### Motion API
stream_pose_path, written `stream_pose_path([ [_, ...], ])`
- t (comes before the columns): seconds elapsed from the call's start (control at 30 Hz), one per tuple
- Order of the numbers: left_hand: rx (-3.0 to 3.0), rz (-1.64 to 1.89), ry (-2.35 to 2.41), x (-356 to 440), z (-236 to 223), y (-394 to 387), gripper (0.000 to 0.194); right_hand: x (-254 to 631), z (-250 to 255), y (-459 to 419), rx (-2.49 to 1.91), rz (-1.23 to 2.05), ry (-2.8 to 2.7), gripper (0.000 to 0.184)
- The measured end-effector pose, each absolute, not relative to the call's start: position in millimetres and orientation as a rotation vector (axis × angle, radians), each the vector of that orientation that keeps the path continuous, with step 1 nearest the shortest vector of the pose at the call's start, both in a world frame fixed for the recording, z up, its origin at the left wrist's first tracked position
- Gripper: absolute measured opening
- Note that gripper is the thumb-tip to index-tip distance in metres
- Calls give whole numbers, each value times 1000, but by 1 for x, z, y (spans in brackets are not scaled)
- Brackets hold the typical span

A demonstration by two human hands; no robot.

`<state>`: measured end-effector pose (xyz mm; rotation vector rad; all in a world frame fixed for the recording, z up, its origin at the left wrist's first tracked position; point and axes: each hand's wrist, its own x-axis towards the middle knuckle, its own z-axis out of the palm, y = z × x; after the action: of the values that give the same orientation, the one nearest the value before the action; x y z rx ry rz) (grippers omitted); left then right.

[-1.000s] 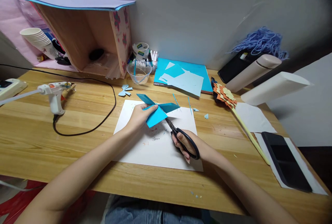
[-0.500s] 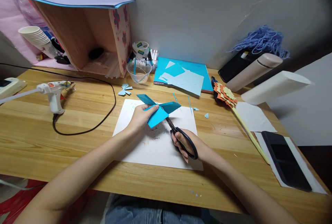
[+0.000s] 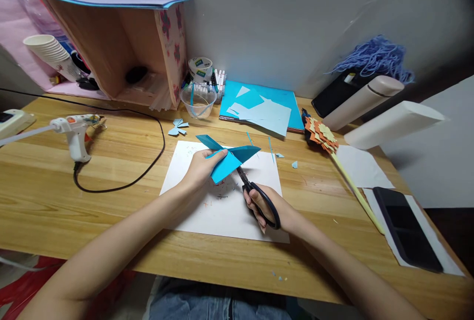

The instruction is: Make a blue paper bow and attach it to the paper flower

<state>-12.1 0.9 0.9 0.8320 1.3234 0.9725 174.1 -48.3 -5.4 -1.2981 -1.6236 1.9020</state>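
My left hand (image 3: pixel 200 168) pinches a folded piece of blue paper (image 3: pixel 225 159) and holds it just above a white sheet (image 3: pixel 222 206) on the wooden desk (image 3: pixel 55 196). My right hand (image 3: pixel 264 206) has its fingers through the black handles of a pair of scissors (image 3: pixel 255 194). The blades point up and left, and their tips sit under the lower edge of the blue paper. Small blue offcuts (image 3: pixel 281 159) lie on and beside the white sheet to the right.
A white glue gun (image 3: pixel 74 132) with a black cord (image 3: pixel 148 162) lies at the left. Behind are a clear cup (image 3: pixel 199 102), markers, a blue paper stack (image 3: pixel 259 107) and a small paper bow (image 3: pixel 178 127). At right: orange paper flowers (image 3: pixel 320 135), a bottle (image 3: pixel 363 100), a black phone (image 3: pixel 407 228).
Both hands, the paper and the scissors have stayed almost still; the scissors have edged slightly up toward the paper. The view has drifted a little.
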Motion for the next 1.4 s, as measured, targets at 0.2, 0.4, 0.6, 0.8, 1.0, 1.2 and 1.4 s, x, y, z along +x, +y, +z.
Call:
stream_pose_path([
  [0.2,782,960,1283,-12,-2,2,35,171,-11,-49,-1310,1926,-1519,54],
  [0.4,752,978,1275,-11,-3,2,38,170,-16,-49,-1315,1924,-1462,50],
  [0.6,747,1003,1245,-13,-6,3,37,171,-14,-51,-1308,1925,-1497,55],
  [0.8,672,1089,1163,-20,-7,12,32,176,-15,-53,-1283,1936,-1529,59],
  [1.0,541,1131,1093,-22,-8,18,28,178,-26,-47,-1069,1928,-1357,59],
  [1.2,556,1043,1014,-17,-2,13,26,173,-15,-35,-1145,1402,-1249,30],
  [1.4,526,913,971,-12,1,5,25,155,-5,-26,-1146,1065,-1250,23],
])
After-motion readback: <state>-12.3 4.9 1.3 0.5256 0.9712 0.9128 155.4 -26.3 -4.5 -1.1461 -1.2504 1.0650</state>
